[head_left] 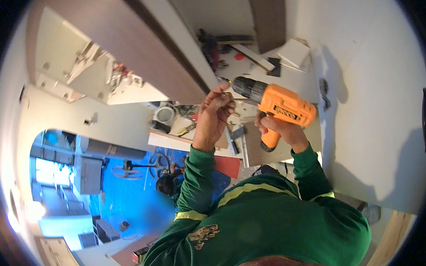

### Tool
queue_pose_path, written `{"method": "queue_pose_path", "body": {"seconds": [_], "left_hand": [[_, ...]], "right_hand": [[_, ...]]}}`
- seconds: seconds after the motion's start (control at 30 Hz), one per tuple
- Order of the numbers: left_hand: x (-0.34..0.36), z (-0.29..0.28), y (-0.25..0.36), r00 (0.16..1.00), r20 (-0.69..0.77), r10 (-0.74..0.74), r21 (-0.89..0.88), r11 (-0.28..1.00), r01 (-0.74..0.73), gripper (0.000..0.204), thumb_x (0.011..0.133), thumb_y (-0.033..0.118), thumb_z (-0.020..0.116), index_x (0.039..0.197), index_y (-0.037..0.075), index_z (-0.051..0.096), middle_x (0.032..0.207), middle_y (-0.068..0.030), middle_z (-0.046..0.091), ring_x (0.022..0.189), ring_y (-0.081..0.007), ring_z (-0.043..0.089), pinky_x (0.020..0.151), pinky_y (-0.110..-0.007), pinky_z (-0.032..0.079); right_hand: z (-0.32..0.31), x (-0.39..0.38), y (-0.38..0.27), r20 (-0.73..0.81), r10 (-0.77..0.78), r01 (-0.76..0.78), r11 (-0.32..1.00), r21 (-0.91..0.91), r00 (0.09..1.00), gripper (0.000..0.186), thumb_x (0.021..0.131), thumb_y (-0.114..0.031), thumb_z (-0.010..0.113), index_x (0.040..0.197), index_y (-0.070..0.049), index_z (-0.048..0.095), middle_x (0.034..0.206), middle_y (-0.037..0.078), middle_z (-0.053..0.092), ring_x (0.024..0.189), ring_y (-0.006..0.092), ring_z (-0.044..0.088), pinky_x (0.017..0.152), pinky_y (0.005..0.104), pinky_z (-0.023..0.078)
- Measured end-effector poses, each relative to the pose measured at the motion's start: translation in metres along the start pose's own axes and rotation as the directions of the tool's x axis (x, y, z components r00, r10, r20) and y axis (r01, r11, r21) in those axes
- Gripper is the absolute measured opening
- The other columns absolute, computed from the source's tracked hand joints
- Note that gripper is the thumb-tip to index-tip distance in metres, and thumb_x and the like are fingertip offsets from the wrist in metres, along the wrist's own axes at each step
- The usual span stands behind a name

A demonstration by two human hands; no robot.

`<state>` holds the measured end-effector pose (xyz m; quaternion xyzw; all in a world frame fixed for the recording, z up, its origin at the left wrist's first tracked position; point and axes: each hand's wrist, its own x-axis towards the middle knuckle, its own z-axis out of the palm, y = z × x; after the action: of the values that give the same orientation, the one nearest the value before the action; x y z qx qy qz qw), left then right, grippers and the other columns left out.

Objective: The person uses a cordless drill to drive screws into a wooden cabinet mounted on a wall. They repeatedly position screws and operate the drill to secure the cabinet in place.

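Note:
My right hand (276, 126) is wrapped round the handle of an orange and black cordless drill (287, 107), whose black chuck points left, toward my left hand. My left hand (217, 109) is raised just left of the chuck, its fingers curled and pinched around something small that I cannot make out. Above and left of the hand is a long brown board (159, 60) with a dark edge. Below and behind the drill is a cluttered worktop (256, 159) with tools and offcuts, partly hidden by my hands.
A white wall (370, 57) fills the right side. White panels (292, 53) lie at the back. At lower left are a blue floor covering (114, 192), another person (165, 184) beside a metal stand, and cabinets (88, 175). A red sheet (226, 167) lies below the worktop.

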<state>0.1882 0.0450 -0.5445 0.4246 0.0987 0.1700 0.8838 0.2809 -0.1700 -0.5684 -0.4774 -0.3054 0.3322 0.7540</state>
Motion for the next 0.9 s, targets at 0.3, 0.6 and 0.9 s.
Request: {"method": "queue_pose_path", "body": {"seconds": [0.3, 0.6, 0.9], "left_hand": [[-0.057, 0.019, 0.086, 0.956, -0.045, 0.29, -0.111, 0.95, -0.293, 0.026, 0.106, 0.025, 0.061, 0.119, 0.003, 0.064, 0.099, -0.004, 0.066, 0.09, -0.0151, 0.066, 0.085, -0.026, 0.056], [-0.088, 0.033, 0.106, 0.932, -0.084, 0.353, -0.275, 0.891, -0.362, 0.026, 0.104, 0.021, 0.063, 0.123, 0.002, 0.062, 0.106, -0.0064, 0.064, 0.096, -0.0166, 0.066, 0.09, -0.027, 0.058], [-0.084, 0.054, 0.101, 0.915, -0.054, 0.4, -0.054, 0.914, -0.402, 0.025, 0.105, 0.025, 0.062, 0.119, 0.005, 0.065, 0.1, -0.002, 0.067, 0.09, -0.0117, 0.066, 0.083, -0.026, 0.056]], "right_hand": [[0.061, 0.015, -0.007, 0.276, -0.132, 0.177, 0.973, -0.146, 0.952, 0.03, 0.09, -0.002, 0.061, 0.12, -0.001, 0.061, 0.097, 0.008, 0.069, 0.076, 0.0131, 0.068, 0.074, 0.0318, 0.059], [0.066, 0.02, 0.005, 0.421, -0.279, 0.425, 0.851, -0.309, 0.863, 0.034, 0.092, -0.002, 0.06, 0.126, -0.002, 0.059, 0.1, 0.007, 0.067, 0.081, 0.0126, 0.065, 0.076, 0.0322, 0.057], [0.053, 0.011, -0.002, 0.449, -0.381, 0.582, 0.403, -0.706, 0.808, 0.021, 0.093, -0.018, 0.068, 0.113, -0.013, 0.066, 0.1, 0.004, 0.071, 0.086, 0.0186, 0.069, 0.078, 0.0354, 0.058]]}}
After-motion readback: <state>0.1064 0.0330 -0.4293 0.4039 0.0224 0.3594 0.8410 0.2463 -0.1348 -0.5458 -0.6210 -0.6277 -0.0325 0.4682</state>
